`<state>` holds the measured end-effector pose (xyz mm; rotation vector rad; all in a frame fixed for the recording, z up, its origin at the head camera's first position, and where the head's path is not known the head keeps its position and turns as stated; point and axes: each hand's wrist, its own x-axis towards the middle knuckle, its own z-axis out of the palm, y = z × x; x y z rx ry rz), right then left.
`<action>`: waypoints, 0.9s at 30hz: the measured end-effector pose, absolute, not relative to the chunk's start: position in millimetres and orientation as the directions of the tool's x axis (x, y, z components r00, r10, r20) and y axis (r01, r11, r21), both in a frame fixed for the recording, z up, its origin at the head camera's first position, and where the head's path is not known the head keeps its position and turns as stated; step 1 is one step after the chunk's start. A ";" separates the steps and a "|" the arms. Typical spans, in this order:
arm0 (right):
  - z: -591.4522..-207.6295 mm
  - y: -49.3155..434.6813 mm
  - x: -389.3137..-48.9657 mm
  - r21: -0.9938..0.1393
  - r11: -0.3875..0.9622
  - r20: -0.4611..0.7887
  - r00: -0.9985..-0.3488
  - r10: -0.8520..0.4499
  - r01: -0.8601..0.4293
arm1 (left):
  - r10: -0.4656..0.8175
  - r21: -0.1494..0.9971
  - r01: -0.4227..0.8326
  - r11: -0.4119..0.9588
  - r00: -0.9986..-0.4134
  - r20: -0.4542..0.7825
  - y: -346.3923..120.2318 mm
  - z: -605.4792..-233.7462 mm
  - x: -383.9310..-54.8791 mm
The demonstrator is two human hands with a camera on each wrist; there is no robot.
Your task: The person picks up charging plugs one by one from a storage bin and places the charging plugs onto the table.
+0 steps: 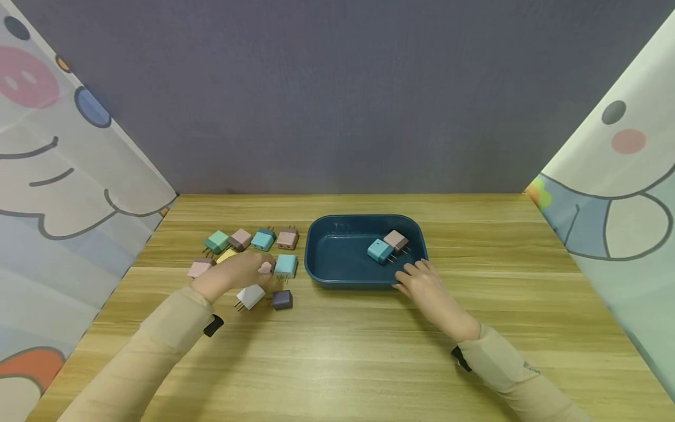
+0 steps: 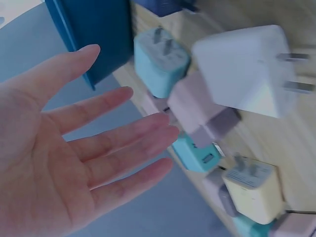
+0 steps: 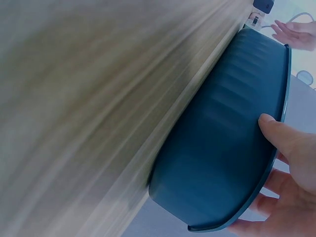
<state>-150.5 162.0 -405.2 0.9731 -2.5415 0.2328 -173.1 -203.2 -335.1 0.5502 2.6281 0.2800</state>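
My left hand (image 1: 246, 271) reaches over a group of plug-in chargers, its fingers spread and fairly straight in the left wrist view. Just past the fingertips there is a pink and mauve charger (image 2: 195, 101), partly hidden by the hand in the head view. Around it lie a white charger (image 1: 251, 296), a light blue one (image 1: 286, 265) and a dark purple one (image 1: 282, 299). My right hand (image 1: 425, 287) grips the near right rim of a dark blue bin (image 1: 364, 285), thumb against the outer wall and fingers over the edge.
Inside the bin, a blue charger (image 1: 380, 251) and a pink charger (image 1: 396, 240) lie near its right end. Left of the bin sit more chargers, among them a green one (image 1: 217, 241) and a yellow one (image 1: 227, 255). A grey wall (image 1: 348, 105) rises behind the wooden table (image 1: 364, 363).
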 end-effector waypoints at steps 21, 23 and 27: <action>-405.0 161.5 -149.8 -0.025 0.749 0.420 -0.687 -0.592 -0.662 | 0.500 0.221 0.448 0.866 -0.784 -0.368 -163.3 -313.7 -194.0; -405.2 161.6 -150.0 -0.023 0.749 0.422 -0.685 -0.593 -0.662 | 0.489 0.219 0.437 0.872 -0.791 -0.368 -157.0 -307.8 -192.9; -405.7 161.7 -150.1 -0.021 0.748 0.425 -0.683 -0.594 -0.663 | 0.494 0.192 0.455 0.870 -0.801 -0.339 -148.8 -305.2 -196.1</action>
